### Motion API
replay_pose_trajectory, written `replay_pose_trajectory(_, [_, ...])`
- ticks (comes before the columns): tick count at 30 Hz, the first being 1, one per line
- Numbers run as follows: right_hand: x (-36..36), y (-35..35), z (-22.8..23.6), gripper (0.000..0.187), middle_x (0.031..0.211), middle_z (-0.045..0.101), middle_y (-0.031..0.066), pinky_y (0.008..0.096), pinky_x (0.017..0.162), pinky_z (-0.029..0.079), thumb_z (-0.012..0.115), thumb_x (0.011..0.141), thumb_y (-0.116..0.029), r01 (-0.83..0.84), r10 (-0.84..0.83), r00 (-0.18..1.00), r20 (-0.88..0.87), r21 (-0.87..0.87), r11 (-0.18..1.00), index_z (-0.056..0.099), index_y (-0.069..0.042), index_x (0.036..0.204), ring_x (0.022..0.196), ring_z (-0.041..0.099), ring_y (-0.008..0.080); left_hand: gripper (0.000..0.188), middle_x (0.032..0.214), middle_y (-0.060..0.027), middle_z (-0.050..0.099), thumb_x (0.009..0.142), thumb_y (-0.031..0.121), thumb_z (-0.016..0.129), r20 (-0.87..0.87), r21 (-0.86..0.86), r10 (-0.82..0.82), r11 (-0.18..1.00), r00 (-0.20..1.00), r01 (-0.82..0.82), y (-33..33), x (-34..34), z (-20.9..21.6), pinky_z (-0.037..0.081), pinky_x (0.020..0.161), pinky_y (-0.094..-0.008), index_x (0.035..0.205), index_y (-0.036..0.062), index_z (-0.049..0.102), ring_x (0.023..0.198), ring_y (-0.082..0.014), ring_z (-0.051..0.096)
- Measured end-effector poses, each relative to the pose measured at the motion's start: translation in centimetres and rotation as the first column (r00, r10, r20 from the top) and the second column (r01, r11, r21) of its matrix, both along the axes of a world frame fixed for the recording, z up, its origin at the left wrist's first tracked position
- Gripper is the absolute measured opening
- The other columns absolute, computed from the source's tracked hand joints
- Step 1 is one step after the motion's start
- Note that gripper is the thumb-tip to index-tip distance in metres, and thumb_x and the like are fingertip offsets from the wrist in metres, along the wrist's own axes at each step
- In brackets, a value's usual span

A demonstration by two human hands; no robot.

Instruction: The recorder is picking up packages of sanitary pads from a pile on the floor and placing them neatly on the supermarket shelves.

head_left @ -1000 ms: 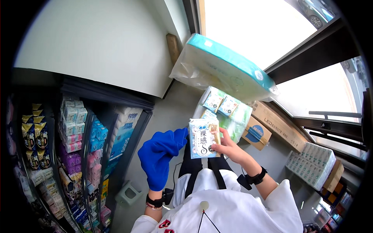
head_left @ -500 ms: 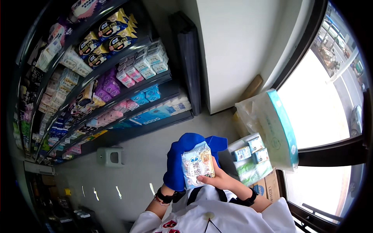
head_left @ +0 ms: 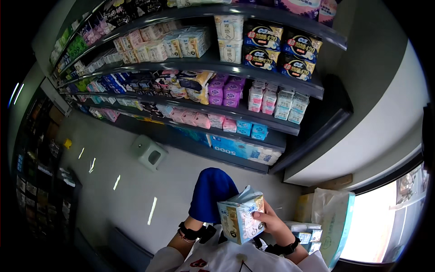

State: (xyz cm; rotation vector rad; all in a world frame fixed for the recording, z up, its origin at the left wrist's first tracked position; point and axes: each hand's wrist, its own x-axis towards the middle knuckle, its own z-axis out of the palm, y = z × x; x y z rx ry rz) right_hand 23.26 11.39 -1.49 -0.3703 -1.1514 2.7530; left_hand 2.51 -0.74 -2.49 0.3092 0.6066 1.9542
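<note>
My right hand [head_left: 274, 222] is closed on a soft, light-blue and gold pack of sanitary pads [head_left: 240, 217], thumb on its front. The pack is tilted, so a side panel shows as well as the front, and its top is crumpled. A bright blue cloth [head_left: 212, 192] covers my left hand from the wrist up and hides its fingers. That covered hand is raised at the pack's left side; whether it touches the pack is hard to see.
Ahead stand dark shelves [head_left: 199, 63] filled with packs, similar pale ones [head_left: 195, 43] among them. A grey-green stool [head_left: 149, 152] is on the floor to the left. At lower right, a large plastic-wrapped bale [head_left: 335, 222] and small packs [head_left: 312, 235] lie near the window.
My view has swung toward the shelves. The pack has turned in my right hand, showing its side. The blue cloth, earlier behind the pack and jutting out to its right, is now at its left.
</note>
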Motion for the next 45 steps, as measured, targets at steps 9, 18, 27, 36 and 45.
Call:
replay_pose_trajectory(9, [-17.7, -3.7, 1.1, 0.046, 0.133, 0.051, 0.0135, 0.0328, 0.101, 0.041, 0.052, 0.102, -0.016, 0.123, -0.132, 0.991, -0.03, 0.614, 0.779, 0.038, -0.001, 0.144, 0.119, 0.051, 0.018, 0.056, 0.141, -0.0091, 0.05, 0.102, 0.023, 0.043, -0.625, -0.157, 0.247, 0.889, 0.74, -0.429, -6.3, -8.8, -7.1, 0.042, 0.102, -0.0318, 0.153, 0.0063, 0.026, 0.118, -0.0192, 0.055])
replay_pose_trajectory(18, [-26.0, -5.6, 4.0, 0.066, 0.114, 0.059, 0.0088, 0.0314, 0.091, 0.046, 0.079, 0.084, -0.021, -0.207, 0.216, 0.972, 0.09, 0.76, 0.616, 0.042, -0.004, 0.136, 0.106, 0.056, 0.0162, 0.032, 0.115, -0.0082, 0.057, 0.099, 0.023, 0.052, -0.845, -0.107, 0.35, 0.629, 0.404, -0.77, -7.2, -13.7, -5.7, 0.048, 0.092, -0.0358, 0.124, 0.0024, 0.05, 0.104, -0.0192, 0.058])
replay_pose_trajectory(27, [-33.0, -1.4, 0.4, 0.06, 0.125, 0.059, 0.0099, 0.0345, 0.098, 0.046, 0.067, 0.092, -0.022, -0.334, 0.336, 0.938, -0.082, 0.045, 0.942, 0.041, -0.002, 0.142, 0.112, 0.058, 0.0178, 0.033, 0.117, -0.0119, 0.061, 0.102, 0.025, 0.047, -0.583, -0.025, 0.568, 0.703, 0.581, -0.711, -9.0, -23.9, 1.1, 0.048, 0.096, -0.035, 0.119, -0.0028, 0.051, 0.104, -0.0232, 0.06])
replay_pose_trajectory(36, [-44.3, 2.4, -1.7, 0.058, 0.122, 0.059, 0.017, 0.0326, 0.088, 0.051, 0.068, 0.093, -0.02, 0.099, -0.014, 0.994, -0.108, 0.846, 0.525, 0.04, -0.002, 0.14, 0.107, 0.062, 0.0231, 0.047, 0.127, -0.0134, 0.06, 0.102, 0.034, 0.044, -0.333, -0.098, 0.6, 0.745, 0.728, -0.659, -1.5, -31.9, 1.2, 0.048, 0.102, -0.0398, 0.138, 0.0032, 0.046, 0.111, -0.0256, 0.062])
replay_pose_trajectory(45, [-50.2, 6.3, 3.9, 0.092, 0.126, 0.047, 0.0234, 0.0449, 0.095, 0.047, 0.077, 0.08, -0.043, -0.055, -0.057, 0.996, 0.062, 0.992, 0.118, 0.03, -0.001, 0.147, 0.115, 0.052, 0.042, 0.042, 0.097, -0.0127, 0.062, 0.081, 0.027, 0.072, -0.902, -0.205, 0.255, 0.456, 0.348, -0.866, 3.8, -38.3, -1.3, 0.05, 0.075, -0.0353, 0.109, -0.001, 0.057, 0.085, -0.0253, 0.061])
